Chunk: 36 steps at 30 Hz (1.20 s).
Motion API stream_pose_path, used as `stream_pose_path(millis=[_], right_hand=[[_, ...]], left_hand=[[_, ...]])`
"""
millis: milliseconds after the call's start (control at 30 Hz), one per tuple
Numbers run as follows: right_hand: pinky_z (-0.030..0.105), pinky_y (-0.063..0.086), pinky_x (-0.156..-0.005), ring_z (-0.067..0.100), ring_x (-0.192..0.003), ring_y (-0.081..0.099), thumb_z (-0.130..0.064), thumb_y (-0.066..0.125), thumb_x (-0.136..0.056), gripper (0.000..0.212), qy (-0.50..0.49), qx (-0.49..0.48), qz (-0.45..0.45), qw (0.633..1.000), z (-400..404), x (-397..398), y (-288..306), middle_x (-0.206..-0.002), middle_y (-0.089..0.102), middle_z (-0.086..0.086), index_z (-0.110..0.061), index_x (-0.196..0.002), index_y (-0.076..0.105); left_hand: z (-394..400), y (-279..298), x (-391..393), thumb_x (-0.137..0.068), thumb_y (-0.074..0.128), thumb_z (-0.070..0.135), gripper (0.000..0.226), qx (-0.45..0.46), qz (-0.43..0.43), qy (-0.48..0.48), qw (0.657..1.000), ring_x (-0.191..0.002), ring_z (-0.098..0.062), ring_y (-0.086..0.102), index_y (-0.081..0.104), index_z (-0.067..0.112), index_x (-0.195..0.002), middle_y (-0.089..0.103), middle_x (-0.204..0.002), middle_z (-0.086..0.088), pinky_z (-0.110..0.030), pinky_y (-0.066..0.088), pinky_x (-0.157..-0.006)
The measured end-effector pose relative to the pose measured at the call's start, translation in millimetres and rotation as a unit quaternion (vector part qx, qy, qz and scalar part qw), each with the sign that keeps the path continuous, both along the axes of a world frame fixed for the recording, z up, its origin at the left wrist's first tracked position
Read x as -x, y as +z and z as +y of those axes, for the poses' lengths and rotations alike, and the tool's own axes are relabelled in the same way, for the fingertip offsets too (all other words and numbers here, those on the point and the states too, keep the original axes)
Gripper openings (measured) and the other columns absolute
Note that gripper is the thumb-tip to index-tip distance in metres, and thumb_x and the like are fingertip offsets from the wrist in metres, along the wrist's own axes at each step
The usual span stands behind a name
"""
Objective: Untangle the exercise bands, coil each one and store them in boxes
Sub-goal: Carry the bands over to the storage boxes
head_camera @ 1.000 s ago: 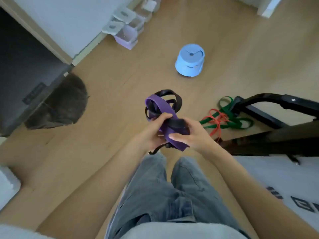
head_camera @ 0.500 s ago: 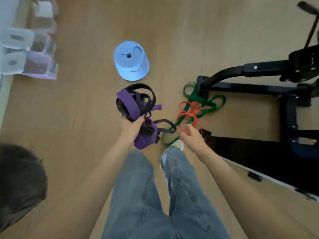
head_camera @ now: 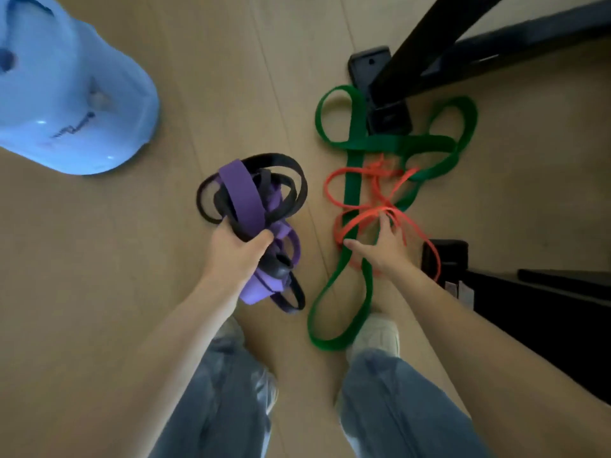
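My left hand [head_camera: 236, 251] grips a tangled bundle of a purple band [head_camera: 243, 196] and a black band [head_camera: 291, 180], held just above the wooden floor. To the right, a green band [head_camera: 353, 180] and a thin red band [head_camera: 363, 219] lie knotted together on the floor. My right hand [head_camera: 383, 246] reaches down onto that pile, thumb spread out, with its fingers hooked into the red band's loops. The green band's near loop runs back to my right shoe.
A light blue upturned bucket [head_camera: 66, 90] stands on the floor at the upper left. Black exercise-machine legs [head_camera: 429, 44] with a foot pad [head_camera: 370, 66] cross the upper right, over part of the green band. A dark frame [head_camera: 529, 309] lies at the right.
My right hand let go of the purple and black bundle and dropped to the red and green pile. The view moved in close over the floor; the left hand kept the bundle.
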State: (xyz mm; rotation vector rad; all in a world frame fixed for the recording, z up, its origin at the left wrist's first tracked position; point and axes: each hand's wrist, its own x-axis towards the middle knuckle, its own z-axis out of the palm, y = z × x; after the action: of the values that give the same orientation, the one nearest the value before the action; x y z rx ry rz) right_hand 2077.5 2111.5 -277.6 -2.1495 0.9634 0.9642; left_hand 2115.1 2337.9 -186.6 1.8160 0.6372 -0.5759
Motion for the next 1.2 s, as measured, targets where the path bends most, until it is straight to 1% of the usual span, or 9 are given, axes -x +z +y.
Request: stream_pose_path(millis=[133,233,333,433,600,733,833,967,1200], right_hand=[[0.053,0.027,-0.108,0.046,-0.138,0.013,-0.048,0.074,-0.071,0.11,-0.081,0.064,-0.004,0.995,21,-3,-83,-0.154,-0.012,0.019,-0.037,-0.147,-0.004],[0.042,0.037,-0.099,0.043,-0.128,0.034,-0.022,0.07,-0.08,0.08,-0.033,0.144,-0.082,0.986,48,6,-88,-0.149,0.009,0.022,-0.022,-0.144,0.022],[0.037,0.043,-0.09,0.038,-0.11,0.053,-0.016,0.062,-0.083,0.049,0.095,0.032,-0.082,0.992,77,27,-49,-0.136,0.036,0.018,-0.012,-0.127,0.042],[0.03,0.041,-0.066,0.028,-0.086,0.059,-0.023,0.063,-0.076,0.017,0.158,-0.116,-0.081,0.977,75,28,10,-0.087,0.058,0.007,-0.016,-0.087,0.052],[0.04,0.049,-0.081,0.037,-0.104,0.058,-0.029,0.075,-0.071,0.08,0.16,0.022,-0.117,0.98,-18,-39,23,-0.116,0.058,0.016,-0.013,-0.133,0.028],[0.065,0.018,-0.108,0.045,-0.141,-0.002,-0.039,0.083,-0.064,0.13,0.276,0.048,0.015,0.96,-43,-83,-31,-0.156,-0.018,0.009,-0.037,-0.144,-0.02],[0.063,0.029,-0.101,0.052,-0.138,-0.003,-0.036,0.084,-0.062,0.123,0.301,0.051,0.034,0.951,-32,-103,-74,-0.155,-0.019,0.011,-0.045,-0.144,-0.007],[0.045,0.044,-0.089,0.043,-0.118,0.045,-0.037,0.079,-0.066,0.084,0.351,0.129,-0.038,0.927,3,-74,-77,-0.14,0.033,0.015,-0.03,-0.137,0.034],[0.037,0.047,-0.08,0.029,-0.097,0.055,-0.038,0.077,-0.07,0.066,0.179,0.012,-0.06,0.982,57,-10,127,-0.119,0.042,0.008,-0.021,-0.127,0.049]], left_hand=[[5,-79,4,-0.073,0.071,0.012,0.029,-0.007,0.031,0.011,0.999,-0.08,-0.011,0.064,0.064,0.016,-0.101,0.067,-0.085,0.006,-0.026,0.048,-0.067],[6,-92,6,-0.078,0.067,0.009,0.021,0.005,0.046,0.051,0.998,-0.079,-0.01,0.064,0.061,0.022,-0.092,0.068,-0.087,0.005,-0.022,0.047,-0.063],[4,-70,1,-0.077,0.067,0.008,0.019,-0.01,0.04,0.06,0.997,-0.069,-0.008,0.063,0.059,0.024,-0.084,0.066,-0.077,0.007,-0.016,0.048,-0.054],[4,-38,-6,-0.077,0.067,0.006,0.018,-0.039,0.018,0.032,0.999,-0.067,-0.007,0.061,0.059,0.021,-0.084,0.064,-0.075,0.007,-0.015,0.049,-0.054],[11,-28,-19,-0.074,0.069,0.008,0.021,-0.055,0.005,0.001,0.998,-0.071,-0.008,0.059,0.057,0.023,-0.083,0.063,-0.078,0.007,-0.024,0.045,-0.063],[14,-56,-17,-0.062,0.069,0.022,0.037,-0.046,0.038,0.006,0.998,-0.077,-0.015,0.065,0.064,0.014,-0.098,0.067,-0.083,0.002,-0.025,0.047,-0.062],[15,-82,-11,-0.056,0.065,0.03,0.047,-0.045,0.053,0.009,0.998,-0.077,-0.014,0.065,0.065,0.012,-0.099,0.069,-0.083,0.002,-0.027,0.048,-0.064],[16,-84,-7,-0.062,0.072,0.025,0.032,-0.023,0.078,0.027,0.996,-0.072,-0.012,0.064,0.065,0.016,-0.092,0.069,-0.08,0.003,-0.025,0.047,-0.06],[49,90,8,-0.074,0.069,0.005,0.015,-0.04,0.069,0.116,0.99,-0.057,-0.008,0.061,0.059,0.016,-0.075,0.062,-0.064,0.006,-0.009,0.044,-0.043]])
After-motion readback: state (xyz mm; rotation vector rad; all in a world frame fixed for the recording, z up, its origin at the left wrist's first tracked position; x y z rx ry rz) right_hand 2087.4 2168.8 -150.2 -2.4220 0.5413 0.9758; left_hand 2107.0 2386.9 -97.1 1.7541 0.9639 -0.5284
